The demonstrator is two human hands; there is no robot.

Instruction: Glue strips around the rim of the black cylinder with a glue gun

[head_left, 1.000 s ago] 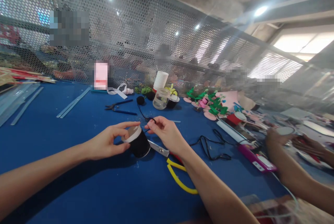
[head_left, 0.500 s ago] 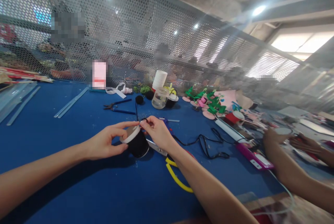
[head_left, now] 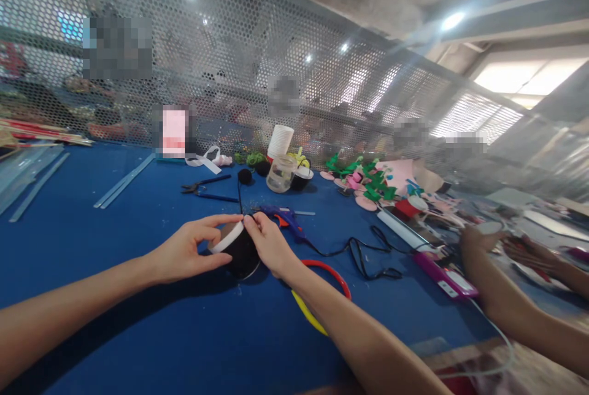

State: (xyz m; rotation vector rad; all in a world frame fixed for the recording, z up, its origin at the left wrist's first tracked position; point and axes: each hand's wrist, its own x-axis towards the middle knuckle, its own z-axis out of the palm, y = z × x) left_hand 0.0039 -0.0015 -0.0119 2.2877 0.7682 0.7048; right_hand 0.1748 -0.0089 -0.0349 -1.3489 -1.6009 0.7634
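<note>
My left hand [head_left: 186, 251] grips a black spool with a white rim [head_left: 232, 246], tilted on the blue table [head_left: 138, 309]. My right hand [head_left: 269, 245] presses against the spool's right side, fingers pinched on a thin black cord [head_left: 240, 199] that runs up to a black pom-pom [head_left: 245, 176]. A blue glue gun [head_left: 283, 217] lies just beyond my right hand. Red and yellow hoops [head_left: 322, 272] lie under my right forearm.
Blue-handled pliers [head_left: 207, 189] lie to the back left. A clear jar [head_left: 280, 173], a white cup [head_left: 280, 140], green and pink craft pieces [head_left: 368, 183] and a black cable [head_left: 363, 254] lie behind. Another person's hands [head_left: 501, 248] work at the right. A perforated metal screen [head_left: 230, 76] bounds the table.
My right hand has moved left and closer onto the spool, covering its side. The glue gun and the red hoop show now. The scissors' blade is hidden.
</note>
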